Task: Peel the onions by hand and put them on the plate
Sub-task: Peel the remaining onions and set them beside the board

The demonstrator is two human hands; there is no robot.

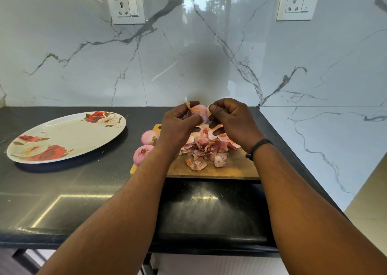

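I hold the onion (200,113) above the board (234,168), left hand (180,126) and right hand (232,120) both gripping it; plate (69,136) far left.

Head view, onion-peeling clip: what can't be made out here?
- Held onion: mostly covered by the left hand and right hand; how much skin remains is unclear.
- Cutting board: the left forearm hides its left part, the pile of peels its middle.
- Two onions at the board's left: the forearm overlaps them.
- Wristband: too small to identify.
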